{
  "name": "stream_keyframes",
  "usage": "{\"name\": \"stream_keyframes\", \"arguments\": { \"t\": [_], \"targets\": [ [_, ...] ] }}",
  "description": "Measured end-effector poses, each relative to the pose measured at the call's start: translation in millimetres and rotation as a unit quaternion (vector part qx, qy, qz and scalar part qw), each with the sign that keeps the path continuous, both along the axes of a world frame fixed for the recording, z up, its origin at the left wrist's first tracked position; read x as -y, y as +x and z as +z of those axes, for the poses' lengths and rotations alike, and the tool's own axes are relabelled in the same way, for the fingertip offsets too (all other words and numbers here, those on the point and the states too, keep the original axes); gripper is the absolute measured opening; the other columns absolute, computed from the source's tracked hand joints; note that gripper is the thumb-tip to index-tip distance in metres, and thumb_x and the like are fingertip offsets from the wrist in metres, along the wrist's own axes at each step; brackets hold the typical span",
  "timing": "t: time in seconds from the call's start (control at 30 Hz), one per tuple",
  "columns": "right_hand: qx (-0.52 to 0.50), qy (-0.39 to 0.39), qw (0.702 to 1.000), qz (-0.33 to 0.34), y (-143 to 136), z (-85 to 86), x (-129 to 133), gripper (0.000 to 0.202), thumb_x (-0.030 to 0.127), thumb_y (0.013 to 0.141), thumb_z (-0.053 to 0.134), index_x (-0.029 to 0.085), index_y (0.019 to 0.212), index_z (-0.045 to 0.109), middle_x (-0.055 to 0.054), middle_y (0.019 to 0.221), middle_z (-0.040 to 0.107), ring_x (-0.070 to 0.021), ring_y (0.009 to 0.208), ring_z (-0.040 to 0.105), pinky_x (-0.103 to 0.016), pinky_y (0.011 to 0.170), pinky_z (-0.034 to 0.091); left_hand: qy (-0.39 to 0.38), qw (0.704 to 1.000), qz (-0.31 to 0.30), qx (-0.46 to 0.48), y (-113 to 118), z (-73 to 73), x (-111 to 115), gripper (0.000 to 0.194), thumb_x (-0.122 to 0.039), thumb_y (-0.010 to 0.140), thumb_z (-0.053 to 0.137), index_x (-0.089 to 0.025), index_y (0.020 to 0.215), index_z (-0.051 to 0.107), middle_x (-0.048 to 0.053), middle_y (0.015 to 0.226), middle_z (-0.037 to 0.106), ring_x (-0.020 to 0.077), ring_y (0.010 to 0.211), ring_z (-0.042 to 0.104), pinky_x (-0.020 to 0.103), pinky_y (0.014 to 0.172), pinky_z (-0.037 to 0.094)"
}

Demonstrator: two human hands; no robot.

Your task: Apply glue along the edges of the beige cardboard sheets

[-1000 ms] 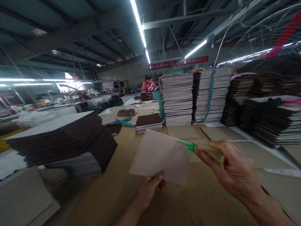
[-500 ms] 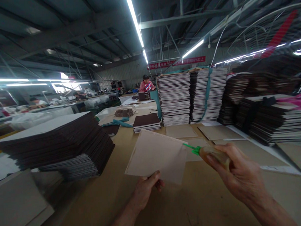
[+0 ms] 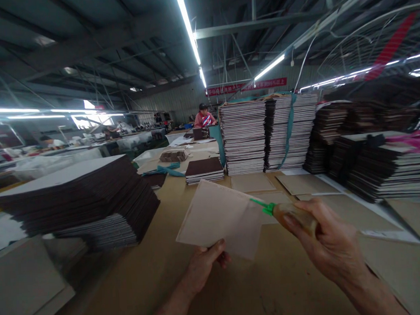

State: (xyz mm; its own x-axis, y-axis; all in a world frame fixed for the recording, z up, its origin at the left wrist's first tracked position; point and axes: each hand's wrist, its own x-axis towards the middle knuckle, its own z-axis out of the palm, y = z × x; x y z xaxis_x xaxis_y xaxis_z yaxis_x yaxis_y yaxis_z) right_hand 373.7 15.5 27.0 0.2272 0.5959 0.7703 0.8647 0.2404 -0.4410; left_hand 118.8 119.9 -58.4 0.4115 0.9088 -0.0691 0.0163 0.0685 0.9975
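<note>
My left hand (image 3: pixel 208 261) pinches the near edge of a pale beige board (image 3: pixel 222 217), thumb on top and fingers beneath. The board is tilted above the table. In my right hand (image 3: pixel 326 240) lies a squeeze bottle (image 3: pixel 296 217) of amber liquid, probably glue, with the fingers wrapped round it. Its thin green nozzle (image 3: pixel 263 205) points left at the far right edge of the board. Whether the tip touches the board I cannot tell.
Stacked dark-brown boards (image 3: pixel 94 193) stand at the left. Tall strapped stacks (image 3: pixel 244 138) rise behind the table (image 3: pixel 159 269), beside a short brown pile (image 3: pixel 204 169). Flat beige boards (image 3: pixel 353 212) lie at the right. A person (image 3: pixel 204 117) sits farther back.
My right hand and the bottle have moved slightly left, carrying the nozzle along the board's far edge. The board has shifted a little in my left hand.
</note>
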Motion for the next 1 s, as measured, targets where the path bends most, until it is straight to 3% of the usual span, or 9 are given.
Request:
{"name": "stream_keyframes", "arguments": {
  "t": [0.1, 0.17, 0.43, 1.0],
  "targets": [
    [0.011, 0.031, 0.999, 0.001, -3, 1.3, -4, 0.031, 0.052, 0.091, 0.054, 0.021, 0.098, 0.056, 0.001, 0.079, 0.05, -0.0071, 0.039, 0.036, -0.025, 0.04, 0.033, 0.006, 1.0, 0.007, 0.005, -3, -4.6, -3, 0.044, -0.053, 0.077, 0.063, -0.012, 0.062, 0.068, 0.007, 0.058, 0.065, 0.0143, 0.052, 0.054, 0.026, 0.055, 0.043],
    [0.007, 0.009, 1.0, -0.003, -2, 1.8, -2, 0.03, 0.051, 0.092, 0.054, 0.022, 0.1, 0.055, 0.0, 0.081, 0.052, -0.0083, 0.04, 0.038, -0.026, 0.042, 0.035, 0.002, 1.0, 0.02, 0.01, -4, -5.8, -4, 0.044, -0.052, 0.077, 0.063, -0.011, 0.062, 0.068, 0.007, 0.058, 0.065, 0.0142, 0.053, 0.054, 0.026, 0.055, 0.043],
    [-0.029, -0.034, 0.999, -0.028, 10, 1.4, 9, 0.035, 0.055, 0.089, 0.056, 0.021, 0.096, 0.057, 0.001, 0.079, 0.053, -0.0102, 0.043, 0.039, -0.027, 0.045, 0.035, -0.051, 0.996, 0.043, 0.064, 3, 7.0, 1, 0.039, -0.051, 0.066, 0.073, -0.012, 0.064, 0.067, 0.005, 0.055, 0.062, 0.015, 0.053, 0.054, 0.026, 0.051, 0.041],
    [-0.023, -0.038, 0.998, -0.035, 13, 2.2, 9, 0.039, 0.058, 0.089, 0.054, 0.02, 0.098, 0.058, -0.001, 0.082, 0.057, -0.012, 0.045, 0.044, -0.028, 0.046, 0.038, -0.053, 0.995, 0.046, 0.075, 0, 6.1, -1, 0.04, -0.05, 0.063, 0.075, -0.011, 0.066, 0.068, 0.005, 0.056, 0.063, 0.0141, 0.051, 0.055, 0.024, 0.047, 0.04]
  ]
}}
